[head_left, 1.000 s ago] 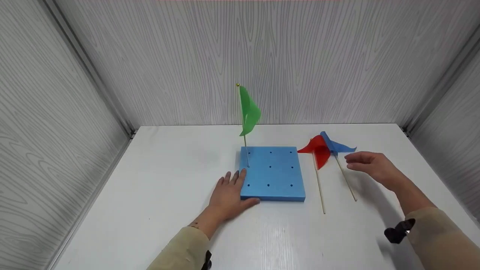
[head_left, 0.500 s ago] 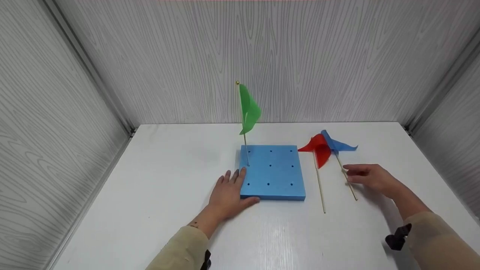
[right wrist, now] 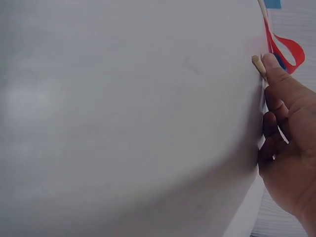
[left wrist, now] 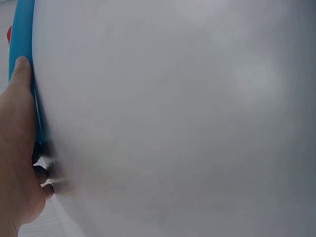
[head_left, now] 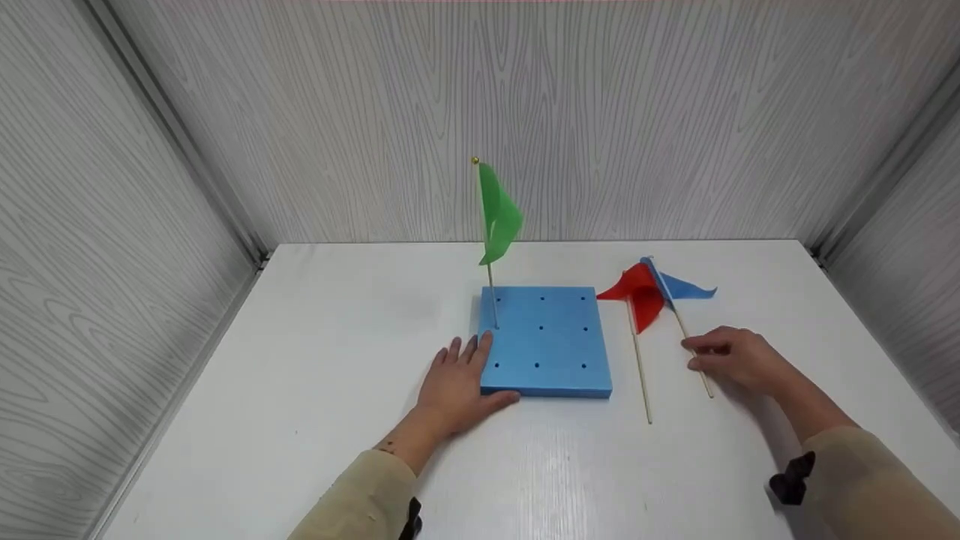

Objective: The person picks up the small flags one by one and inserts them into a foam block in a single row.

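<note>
A flat blue board (head_left: 562, 349) with rows of small holes lies on the table. My left hand (head_left: 454, 386) rests at its front left corner, index finger along the left edge and thumb along the front edge, fingers straight. In a hole on the board's left side stands a green flag (head_left: 499, 214) on a thin stick. Right of the board, my right hand (head_left: 739, 360) pinches the lower stick of a blue flag (head_left: 686, 288) between thumb and fingers. The right wrist view shows the stick's end (right wrist: 257, 60) poking out past the thumb.
A red flag (head_left: 643, 292) lies between the board and the blue flag, its cloth overlapping the blue one and its stick (head_left: 643, 382) pointing toward me. White wood-grain panels (head_left: 375, 120) rise behind and beside the white table (head_left: 337, 337).
My right hand has come down onto the blue flag's stick and now pinches it; the blue flag has turned slightly. My left hand stays on the board.
</note>
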Demonstrator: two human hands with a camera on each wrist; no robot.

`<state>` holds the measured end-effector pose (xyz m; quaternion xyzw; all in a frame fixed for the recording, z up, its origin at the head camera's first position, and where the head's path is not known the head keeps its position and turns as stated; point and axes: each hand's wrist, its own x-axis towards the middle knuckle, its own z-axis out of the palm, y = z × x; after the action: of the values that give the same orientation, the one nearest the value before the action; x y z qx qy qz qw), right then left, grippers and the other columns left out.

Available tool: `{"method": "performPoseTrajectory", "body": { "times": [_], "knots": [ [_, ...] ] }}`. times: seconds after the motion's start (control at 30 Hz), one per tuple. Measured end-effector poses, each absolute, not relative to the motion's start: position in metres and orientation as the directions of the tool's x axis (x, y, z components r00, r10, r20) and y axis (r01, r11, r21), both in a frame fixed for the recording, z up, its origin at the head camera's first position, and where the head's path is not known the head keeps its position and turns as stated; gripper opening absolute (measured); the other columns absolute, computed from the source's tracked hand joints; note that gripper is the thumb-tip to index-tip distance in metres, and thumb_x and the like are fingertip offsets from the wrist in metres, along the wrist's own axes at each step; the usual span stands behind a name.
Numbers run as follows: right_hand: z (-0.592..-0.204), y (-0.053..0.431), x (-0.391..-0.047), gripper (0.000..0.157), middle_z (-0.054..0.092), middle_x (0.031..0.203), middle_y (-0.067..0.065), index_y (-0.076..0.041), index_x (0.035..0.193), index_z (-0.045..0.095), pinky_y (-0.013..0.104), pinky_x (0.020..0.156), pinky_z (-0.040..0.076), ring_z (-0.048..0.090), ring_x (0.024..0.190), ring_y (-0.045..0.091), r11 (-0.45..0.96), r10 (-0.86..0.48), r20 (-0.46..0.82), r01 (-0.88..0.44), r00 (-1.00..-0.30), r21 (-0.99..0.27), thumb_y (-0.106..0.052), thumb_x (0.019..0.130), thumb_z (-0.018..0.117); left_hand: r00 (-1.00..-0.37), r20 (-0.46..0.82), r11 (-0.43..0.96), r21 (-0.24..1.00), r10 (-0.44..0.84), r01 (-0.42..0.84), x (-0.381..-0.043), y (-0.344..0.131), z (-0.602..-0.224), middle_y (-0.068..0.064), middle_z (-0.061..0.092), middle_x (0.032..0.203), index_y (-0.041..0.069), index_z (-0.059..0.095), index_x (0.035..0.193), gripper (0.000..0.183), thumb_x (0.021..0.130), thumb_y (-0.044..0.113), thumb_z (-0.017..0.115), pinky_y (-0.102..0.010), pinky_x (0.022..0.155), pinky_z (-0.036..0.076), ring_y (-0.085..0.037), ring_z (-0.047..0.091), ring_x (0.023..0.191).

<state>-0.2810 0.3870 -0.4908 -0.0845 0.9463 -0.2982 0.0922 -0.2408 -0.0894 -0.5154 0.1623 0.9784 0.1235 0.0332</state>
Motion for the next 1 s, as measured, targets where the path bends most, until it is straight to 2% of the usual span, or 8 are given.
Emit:
{"method": "performPoseTrajectory", "body": {
  "times": [0.2,0.57,0.67,0.83,1.0],
  "knots": [
    [-0.492,0.386,-0.280,0.049,0.068,0.127,0.016,-0.010,0.138,0.072,0.036,0.088,0.056,0.060,0.112,0.033,0.812,-0.164,-0.127,-0.062,-0.978,-0.580,-0.035,0.097,0.081,-0.944,-0.029,0.917,0.249,0.328,0.311,-0.242,-0.089,-0.514,-0.015,0.027,0.173,0.013,0.011,0.172,0.115,0.092,0.087,0.047,-0.055,0.128,0.020,-0.040,0.021,0.160],
    [-0.485,0.380,-0.279,0.043,0.069,0.133,0.022,-0.006,0.137,0.072,0.050,0.097,0.059,0.059,0.125,0.046,0.826,-0.117,-0.155,-0.010,-0.981,-0.563,-0.028,0.101,0.075,-0.946,-0.028,0.916,0.261,0.324,0.306,-0.241,-0.090,-0.515,-0.014,0.024,0.174,0.014,0.010,0.172,0.114,0.092,0.087,0.048,-0.054,0.129,0.019,-0.039,0.019,0.161],
    [-0.482,0.380,-0.280,0.041,0.069,0.134,0.023,-0.006,0.138,0.072,0.046,0.095,0.060,0.060,0.127,0.047,0.826,-0.107,-0.171,0.008,-0.979,-0.564,-0.026,0.101,0.074,-0.947,-0.037,0.917,0.266,0.319,0.298,-0.241,-0.089,-0.515,-0.015,0.026,0.174,0.014,0.010,0.172,0.114,0.092,0.086,0.049,-0.054,0.129,0.018,-0.039,0.018,0.161],
    [-0.481,0.381,-0.279,0.038,0.070,0.132,0.023,-0.005,0.136,0.073,0.032,0.083,0.060,0.062,0.123,0.045,0.815,-0.107,-0.145,-0.003,-0.984,-0.579,-0.023,0.102,0.073,-0.948,-0.031,0.917,0.265,0.317,0.299,-0.241,-0.089,-0.516,-0.016,0.028,0.172,0.014,0.011,0.172,0.114,0.092,0.086,0.049,-0.055,0.129,0.018,-0.039,0.019,0.161],
    [-0.482,0.381,-0.277,0.035,0.074,0.124,0.020,-0.006,0.132,0.075,0.028,0.069,0.054,0.065,0.103,0.033,0.806,-0.092,-0.101,-0.015,-0.991,-0.592,-0.020,0.101,0.072,-0.946,0.001,0.913,0.260,0.325,0.314,-0.239,-0.089,-0.514,-0.015,0.030,0.172,0.013,0.014,0.172,0.113,0.093,0.085,0.049,-0.056,0.128,0.021,-0.041,0.023,0.159]
  ]
}}
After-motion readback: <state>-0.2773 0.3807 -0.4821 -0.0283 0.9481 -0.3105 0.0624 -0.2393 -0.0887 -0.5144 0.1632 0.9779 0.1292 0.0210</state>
